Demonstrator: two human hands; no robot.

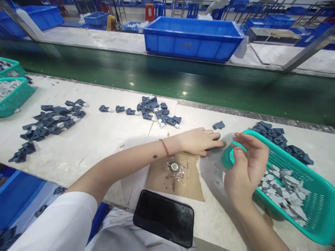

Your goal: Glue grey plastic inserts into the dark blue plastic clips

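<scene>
My left hand (199, 142) reaches across the table, palm down, its thumb and forefinger around a mostly hidden dark blue plastic piece (215, 149). My right hand (247, 170) is raised at the near left side of a green basket (319, 216); its fingers are bent, the thumb stands apart from them, and nothing shows between them. Grey-white chip-like pieces (285, 188) lie in that basket. A single dark blue piece (219, 125) rests just beyond my left hand. Beneath my left forearm is a cardboard sheet (188, 177) with a round shiny spot (174, 167).
A black phone (164, 218) lies at the table's near edge. Dark blue pieces form piles at right (281, 139), in the middle (154, 109) and at left (52, 120); some carry white parts. A green belt (104, 73) runs behind, with a blue crate (192, 42) beyond.
</scene>
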